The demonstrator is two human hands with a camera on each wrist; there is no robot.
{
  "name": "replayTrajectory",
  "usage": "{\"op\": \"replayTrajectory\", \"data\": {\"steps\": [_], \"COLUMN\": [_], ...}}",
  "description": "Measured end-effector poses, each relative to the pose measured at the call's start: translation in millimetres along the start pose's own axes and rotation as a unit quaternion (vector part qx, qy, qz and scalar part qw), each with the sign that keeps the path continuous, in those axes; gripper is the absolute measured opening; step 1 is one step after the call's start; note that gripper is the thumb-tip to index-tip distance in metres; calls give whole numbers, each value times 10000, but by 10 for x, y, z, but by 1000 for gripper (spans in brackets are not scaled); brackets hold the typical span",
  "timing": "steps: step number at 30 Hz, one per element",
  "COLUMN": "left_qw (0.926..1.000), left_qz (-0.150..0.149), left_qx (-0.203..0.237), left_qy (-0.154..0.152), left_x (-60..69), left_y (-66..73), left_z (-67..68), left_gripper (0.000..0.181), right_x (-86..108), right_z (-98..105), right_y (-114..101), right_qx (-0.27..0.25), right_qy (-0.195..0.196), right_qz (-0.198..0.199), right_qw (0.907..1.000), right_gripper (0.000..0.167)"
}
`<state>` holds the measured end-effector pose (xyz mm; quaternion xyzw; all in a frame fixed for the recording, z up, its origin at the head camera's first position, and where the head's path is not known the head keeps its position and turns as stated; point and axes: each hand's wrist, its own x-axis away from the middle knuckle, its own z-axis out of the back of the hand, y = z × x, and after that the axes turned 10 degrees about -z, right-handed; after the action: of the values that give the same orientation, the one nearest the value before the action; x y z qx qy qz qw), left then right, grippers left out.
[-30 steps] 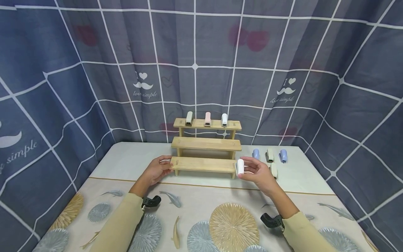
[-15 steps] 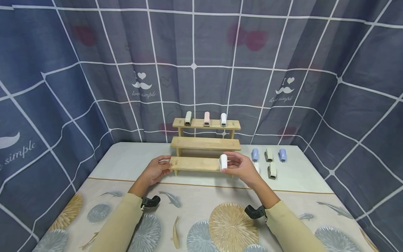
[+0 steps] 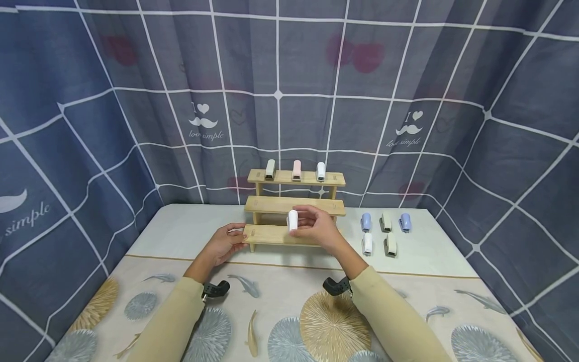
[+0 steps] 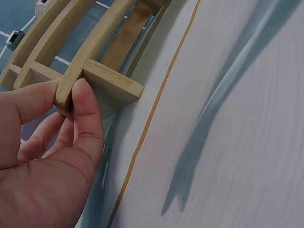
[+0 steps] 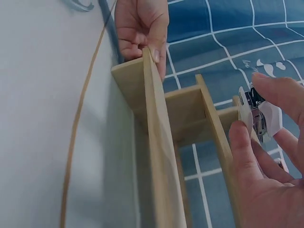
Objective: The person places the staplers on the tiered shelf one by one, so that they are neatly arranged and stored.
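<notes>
- A person's right hand [image 3: 318, 230] pinches a small white stapler [image 3: 292, 221] between thumb and fingertips, a light grip that seems meant to leave its underside free.
- The held stapler is in the air, seen against the back edge of the lowest board; its exact height is hard to judge.
- The left hand [image 3: 223, 244] pinches the left end of that board, part of a three-tier wooden stand [image 3: 267, 235], probably to steady it.
- On the top tier, cream [image 3: 270, 170], pink [image 3: 296, 171] and white staplers [image 3: 320, 172] stand spaced apart, apparently so each shows separately.
- Right of the stand, five more staplers [image 3: 390, 245] sit in two rows on the white table [image 3: 194, 221], seemingly within easy right-hand reach.
</notes>
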<state>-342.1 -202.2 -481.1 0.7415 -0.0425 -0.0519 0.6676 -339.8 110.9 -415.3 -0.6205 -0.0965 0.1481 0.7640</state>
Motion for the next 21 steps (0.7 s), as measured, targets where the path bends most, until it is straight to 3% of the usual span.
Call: {"op": "replayTrajectory", "data": {"steps": [21], "left_qw": [9999], "left_qz": [48], "left_qx": [-98], "left_qy": [-25], "left_x": [-1], "left_y": [15], "left_z": [14], "left_gripper": [56], "right_x": [-606], "right_z": [-324], "right_y": [-241], "right_qx": [510], "right_qy": [165], "right_qz": [157], "right_qw": [9984], "right_gripper": [63]}}
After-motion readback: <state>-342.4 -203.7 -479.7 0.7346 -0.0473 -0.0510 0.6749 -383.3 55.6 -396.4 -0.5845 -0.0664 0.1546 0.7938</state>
